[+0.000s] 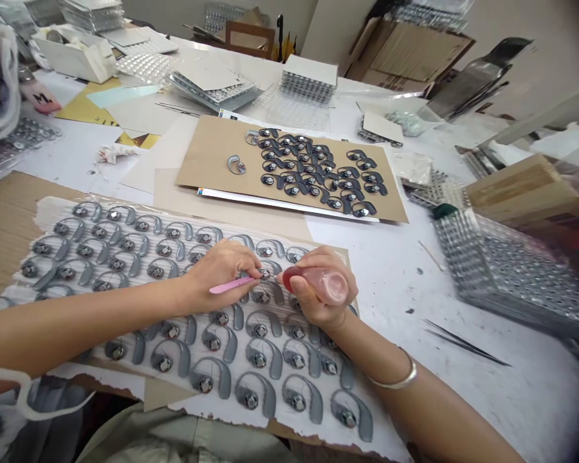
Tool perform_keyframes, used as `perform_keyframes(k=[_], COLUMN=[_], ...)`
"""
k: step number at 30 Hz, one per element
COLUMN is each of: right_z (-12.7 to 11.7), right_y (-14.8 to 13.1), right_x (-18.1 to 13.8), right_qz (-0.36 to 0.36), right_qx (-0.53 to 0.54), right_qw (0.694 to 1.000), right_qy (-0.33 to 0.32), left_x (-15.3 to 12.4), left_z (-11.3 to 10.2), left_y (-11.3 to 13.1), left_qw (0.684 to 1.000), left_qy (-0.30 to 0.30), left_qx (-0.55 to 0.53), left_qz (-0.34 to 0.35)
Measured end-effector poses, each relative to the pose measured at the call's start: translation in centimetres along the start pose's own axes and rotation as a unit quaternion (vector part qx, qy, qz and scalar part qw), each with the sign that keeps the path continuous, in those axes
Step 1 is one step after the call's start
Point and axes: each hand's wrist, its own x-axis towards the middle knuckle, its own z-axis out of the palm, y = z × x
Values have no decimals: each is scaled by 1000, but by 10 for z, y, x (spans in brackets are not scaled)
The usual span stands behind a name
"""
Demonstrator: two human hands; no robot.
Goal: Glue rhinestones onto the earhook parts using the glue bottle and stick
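White table (pixel 390 283), partly covered; left hand (pixel 217 270) pinching pink tool (pixel 229 285), right hand (pixel 321 312) gripping bottle (pixel 321 283); both tips indistinct.

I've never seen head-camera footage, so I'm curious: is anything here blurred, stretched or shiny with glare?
Head view: the grey trays at right look stretched and soft; the right-hand corners darken; a bright glint sits on the bracelet; the bottle in the right hand and pink tool in the left hand read fairly clearly.
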Motion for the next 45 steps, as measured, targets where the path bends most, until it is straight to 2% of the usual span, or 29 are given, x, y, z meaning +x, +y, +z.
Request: perform_keyframes(k=[12, 17, 23, 37, 45], right_z=[0, 1, 1, 4, 4], right_y=[1, -1, -3, -4, -3], right_x=[-2, -1, -1, -2, -2], right_qz=[13, 7, 10, 4, 9], right_qx=[1, 13, 10, 2, 16], right_qw=[1000, 1000, 999, 1000, 1000], right_qy=[-17, -24, -31, -27, -18], left_x=[3, 6, 6, 7, 7], left_z=[-4, -6, -5, -7, -7], left_y=[2, -1, -3, -2, -4], left_qw=[999, 994, 991, 984, 985], left_qy=[-22, -45, -52, -73, -71], left_qx=[-7, -44, -52, -61, -70], left_qz=[-36, -88, -116, -148, -144])
